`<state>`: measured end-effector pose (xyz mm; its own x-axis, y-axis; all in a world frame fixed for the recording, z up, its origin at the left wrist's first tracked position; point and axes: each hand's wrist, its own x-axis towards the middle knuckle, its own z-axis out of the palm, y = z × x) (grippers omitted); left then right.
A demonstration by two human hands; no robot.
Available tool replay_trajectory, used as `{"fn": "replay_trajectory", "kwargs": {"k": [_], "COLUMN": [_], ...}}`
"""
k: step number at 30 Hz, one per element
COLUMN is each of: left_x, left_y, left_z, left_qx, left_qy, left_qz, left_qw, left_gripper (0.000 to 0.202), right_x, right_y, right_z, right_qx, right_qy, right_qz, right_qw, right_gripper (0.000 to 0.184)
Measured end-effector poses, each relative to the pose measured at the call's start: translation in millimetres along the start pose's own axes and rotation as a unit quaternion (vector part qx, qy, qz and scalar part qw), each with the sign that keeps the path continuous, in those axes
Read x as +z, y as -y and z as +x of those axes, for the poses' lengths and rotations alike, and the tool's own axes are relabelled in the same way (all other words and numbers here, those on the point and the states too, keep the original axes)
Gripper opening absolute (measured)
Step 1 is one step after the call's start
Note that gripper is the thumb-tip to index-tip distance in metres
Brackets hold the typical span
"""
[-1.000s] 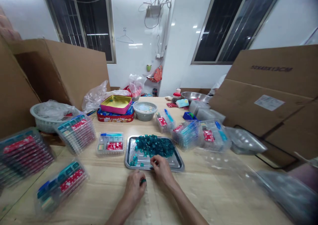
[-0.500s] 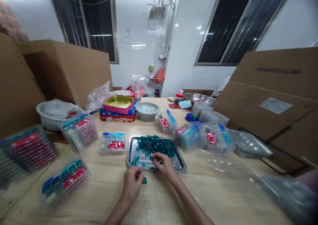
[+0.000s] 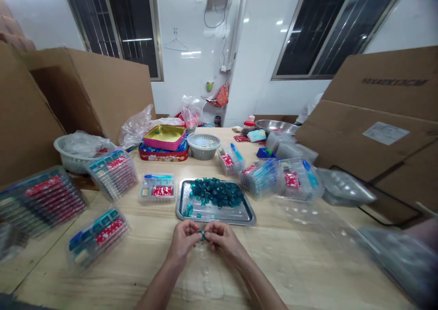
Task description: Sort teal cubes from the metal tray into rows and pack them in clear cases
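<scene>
Grip on both sides is pinched together: the left hand and the right hand meet at the fingertips around a small teal piece, just off the near edge of the metal tray. Whether a second piece is caught between them I cannot tell. Half a second earlier the right hand is over the tray with a piece at its fingertips, and the left is apart from it, beside another piece. Now the right hand is clear of the tray, so the work seems to have shifted from picking to two-handed handling. Below the fingers a clear plastic piece lies on the worktop; its shape is hard to make out. The teal heap fills the far part of the tray, with a few loose bits at its left.

As for writing, the carton on the right bears blurred print that seems to read 50X40X13CM. Its white label is illegible, and the lettering on the red tin is too small to read. No brand can be made out.
</scene>
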<state>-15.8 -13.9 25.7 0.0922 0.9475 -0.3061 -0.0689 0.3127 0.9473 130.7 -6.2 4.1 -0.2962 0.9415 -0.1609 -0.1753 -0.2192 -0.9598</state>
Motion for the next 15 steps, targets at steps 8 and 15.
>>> {"fn": "replay_trajectory", "kwargs": {"k": [8, 15], "left_x": [0.6, 2.3], "left_y": [11.8, 15.9], "left_z": [0.1, -7.2], "left_qx": [0.001, 0.025], "left_qy": [-0.039, -0.051], "left_qz": [0.252, 0.335], "left_qw": [0.967, 0.941], "left_gripper": [0.007, 0.016], "right_x": [2.9, 5.7], "right_y": [-13.8, -9.9], "right_z": [0.3, -6.0], "right_qx": [-0.06, -0.097], "right_qy": [-0.043, -0.08], "right_qz": [-0.309, -0.447], "right_qw": [0.948, 0.886], "right_gripper": [0.011, 0.015]}}
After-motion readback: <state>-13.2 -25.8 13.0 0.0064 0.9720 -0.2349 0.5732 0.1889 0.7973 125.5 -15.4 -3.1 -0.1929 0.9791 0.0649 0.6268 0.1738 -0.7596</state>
